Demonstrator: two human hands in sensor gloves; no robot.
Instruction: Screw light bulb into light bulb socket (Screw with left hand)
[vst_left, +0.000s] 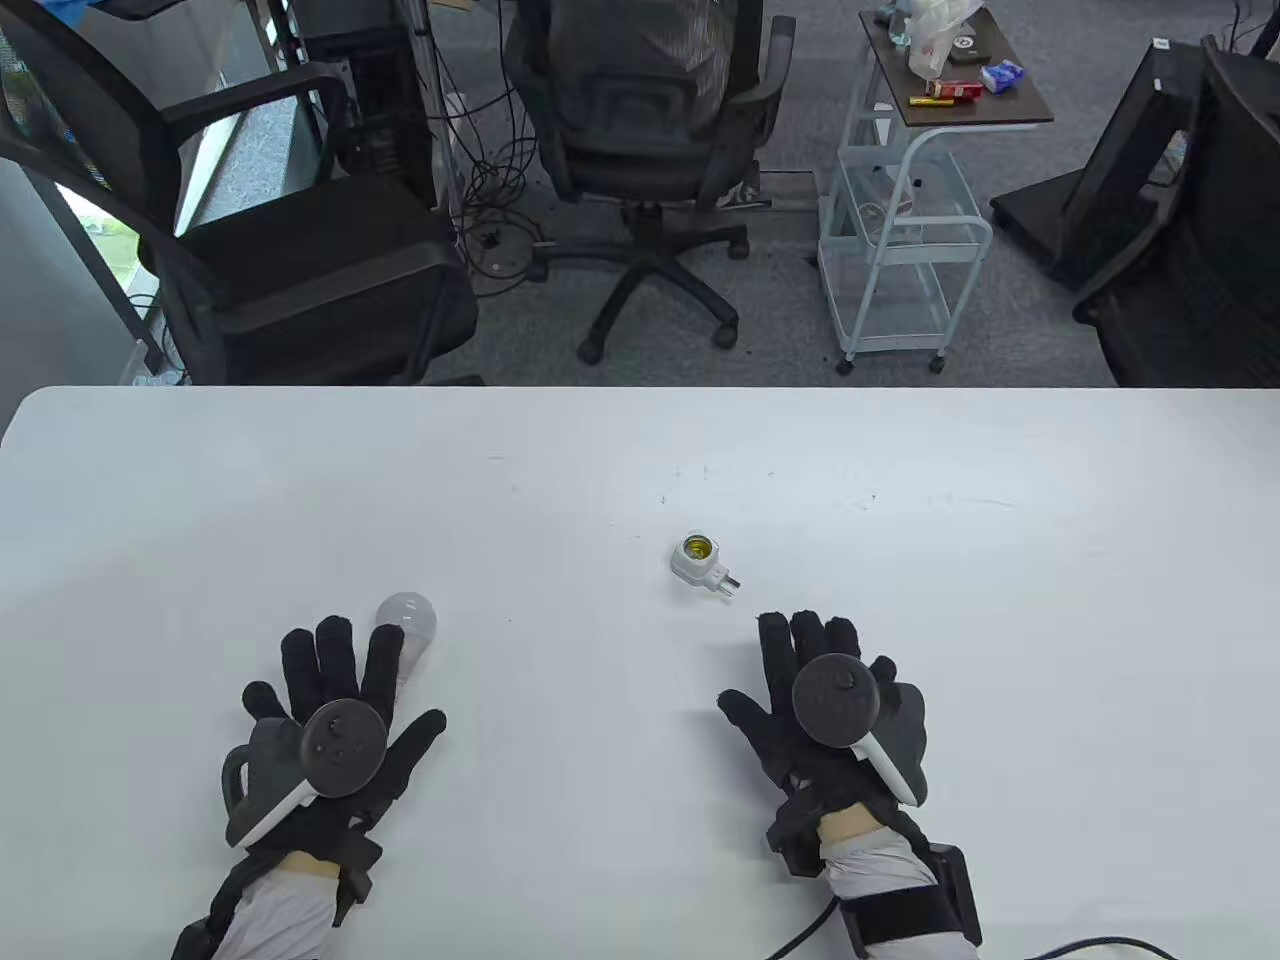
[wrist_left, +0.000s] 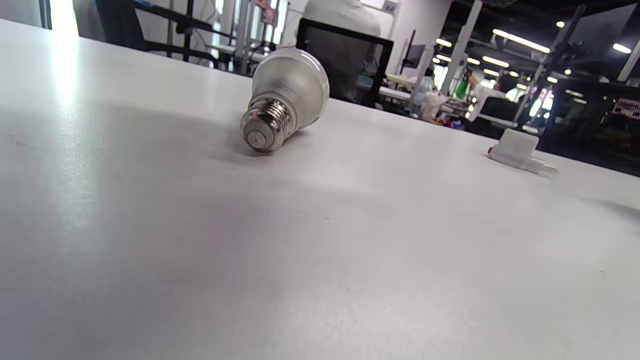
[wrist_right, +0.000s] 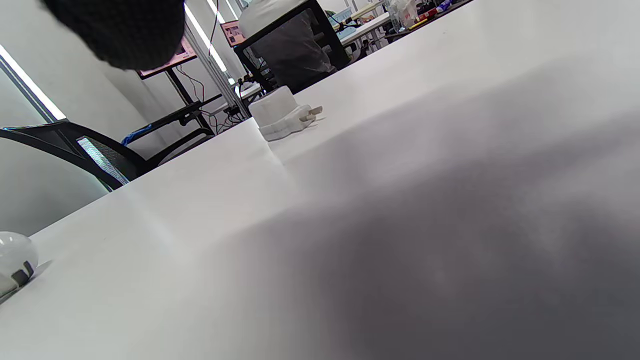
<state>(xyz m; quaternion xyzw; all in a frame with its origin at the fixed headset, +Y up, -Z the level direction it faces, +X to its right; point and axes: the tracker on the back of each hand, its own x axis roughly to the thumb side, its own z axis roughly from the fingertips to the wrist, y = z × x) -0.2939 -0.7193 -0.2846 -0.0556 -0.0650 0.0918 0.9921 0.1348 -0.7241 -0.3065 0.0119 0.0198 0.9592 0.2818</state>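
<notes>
A frosted white light bulb (vst_left: 408, 620) lies on its side on the white table (vst_left: 640, 450), its metal screw base toward me; it also shows in the left wrist view (wrist_left: 285, 97). My left hand (vst_left: 335, 690) lies flat and open just below it, its fingertips beside the bulb, holding nothing. A small white plug-in socket (vst_left: 700, 562) with a brass-lined opening facing up sits mid-table; it also shows in the left wrist view (wrist_left: 520, 152) and the right wrist view (wrist_right: 280, 115). My right hand (vst_left: 815, 680) lies flat and open below the socket, apart from it.
Beyond the table's far edge stand black office chairs (vst_left: 640, 150) and a white cart (vst_left: 905, 200). The bulb's edge shows at the left of the right wrist view (wrist_right: 15, 262).
</notes>
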